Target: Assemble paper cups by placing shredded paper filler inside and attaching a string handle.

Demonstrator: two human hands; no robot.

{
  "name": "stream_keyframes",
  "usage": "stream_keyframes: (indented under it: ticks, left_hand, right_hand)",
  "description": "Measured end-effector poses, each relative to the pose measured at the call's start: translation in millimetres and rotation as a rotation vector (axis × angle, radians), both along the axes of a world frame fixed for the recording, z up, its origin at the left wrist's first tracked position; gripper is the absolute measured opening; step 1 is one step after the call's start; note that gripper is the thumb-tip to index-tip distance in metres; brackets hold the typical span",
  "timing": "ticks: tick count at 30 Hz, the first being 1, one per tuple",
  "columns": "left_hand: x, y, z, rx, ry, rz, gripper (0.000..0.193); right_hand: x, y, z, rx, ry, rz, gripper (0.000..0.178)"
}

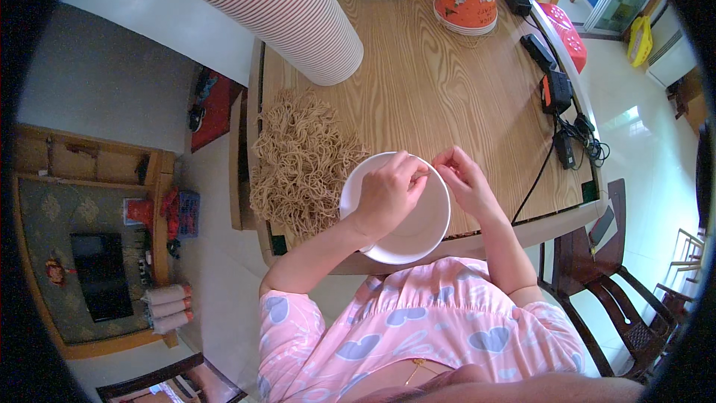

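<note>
Person in pink top w/ grey-blue heart print (406, 317) at light-brown wood-grain table (462, 97). White, round, deep bowl (421, 235) at near edge, mouth up; can't tell if it rests on tabletop. L hand (393, 190) over bowl's mouth, fingers curled, tips bunched tog. nr far-R rim. R hand (466, 183) just outside R rim, thumb & index drawn tog., tips close to L's. Can't tell if anything thin is pinched in either.

Tan heap of thin wavy strands (302, 168) just L of bowl. Beyond it, tall leaning stack of nested white-rimmed cups (291, 19), orange-red print at upper end.

Writing: upturned orange-and-green tub (466, 4), far side, has dark lettering upside down on wall, small print on base. Black adapter w/ orange label (556, 93) along R edge; label text too small to read.
</note>
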State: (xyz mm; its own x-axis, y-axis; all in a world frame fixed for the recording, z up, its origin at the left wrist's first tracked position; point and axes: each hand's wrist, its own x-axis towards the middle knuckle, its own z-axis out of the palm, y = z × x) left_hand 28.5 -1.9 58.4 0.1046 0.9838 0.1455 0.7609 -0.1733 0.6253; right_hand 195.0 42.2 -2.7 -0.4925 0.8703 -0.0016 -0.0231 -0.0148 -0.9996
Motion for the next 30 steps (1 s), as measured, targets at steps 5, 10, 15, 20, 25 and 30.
stream_keyframes:
  ticks: [5, 10, 15, 20, 25, 30]
  left_hand:
    - [3.6, -1.5, 12.7, 0.181, 0.087, 0.074, 0.019]
    - [-7.9, 5.7, 10.9, 0.207, 0.192, -0.095, 0.015]
    - [-15.5, 14.1, 11.5, 0.070, 0.183, -0.080, 0.015]
    - [-25.8, 23.1, 5.4, -0.088, -0.155, -0.091, 0.016]
    - [-24.6, 28.9, -32.3, -0.409, -0.851, -0.083, 0.017]
    - [-19.8, 18.9, -55.6, -0.340, -1.035, 0.019, 0.016]
  right_hand:
    - [-1.4, -1.3, -5.6, -0.159, 0.133, -0.042, 0.005]
    - [-1.9, 5.5, 8.4, -0.049, 0.075, -0.064, 0.005]
    - [-1.3, 23.7, 42.8, 0.230, -0.152, 0.012, 0.004]
    - [-4.7, 31.1, 59.9, 0.641, -0.370, 0.114, 0.007]
    - [-16.7, 30.7, 72.8, 0.747, -0.407, 0.182, 0.009]
    - [-19.3, 22.0, 76.1, 0.754, -0.476, 0.141, 0.013]
